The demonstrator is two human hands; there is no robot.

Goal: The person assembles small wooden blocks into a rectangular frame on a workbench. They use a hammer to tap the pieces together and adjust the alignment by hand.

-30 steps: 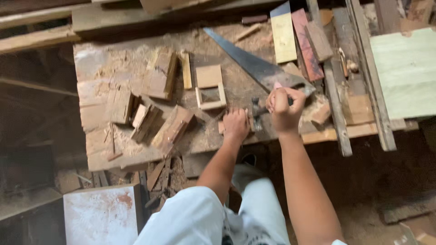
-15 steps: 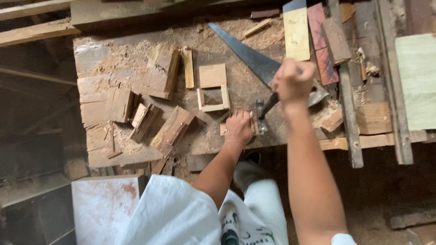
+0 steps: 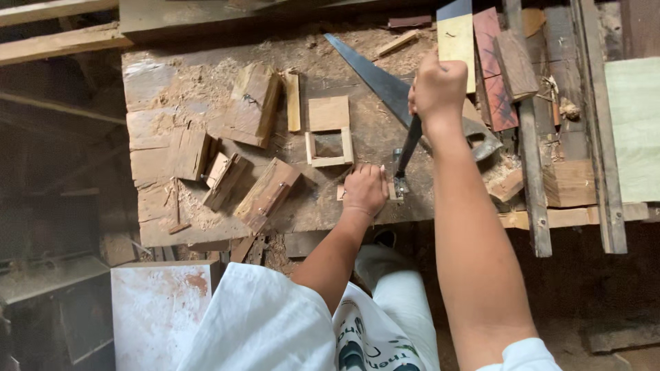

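Here, on a worn wooden workbench [image 3: 179,82] dusted with sawdust: one person at work, seen from above, white shirt and light trousers. Right hand [image 3: 438,84], raised above the bench, fingers wrapped tight in a fist around the dark handle of a hammer [image 3: 407,152]; the handle slants down and to the left, its metal head low, just beside the left hand. Left hand [image 3: 365,189], palm down near the front edge of the bench, fingers curled and pressing on a small piece of wood [image 3: 341,192], most of which is hidden beneath the hand; whether the hammer head touches that piece, I cannot tell. Behind the hammer: one handsaw [image 3: 385,86], blade lying flat and running diagonally toward the back of the bench, its handle partly covered by the right forearm. Just beyond the left hand: one small open square wooden frame [image 3: 329,148], and touching its far side, one flat square board [image 3: 328,113]. Beside that board, one narrow upright strip [image 3: 293,102]. Further left: one thick block [image 3: 251,104], tilted, and several smaller offcuts [image 3: 268,192] scattered toward the front left corner. Right end of the bench: planks and slats [image 3: 529,137] laid side by side, among them one pale yellow board [image 3: 456,41] and one reddish board [image 3: 491,65]. Far right: one pale green panel [image 3: 636,124]. Below the bench, left: one white slab [image 3: 155,312] with reddish stains.
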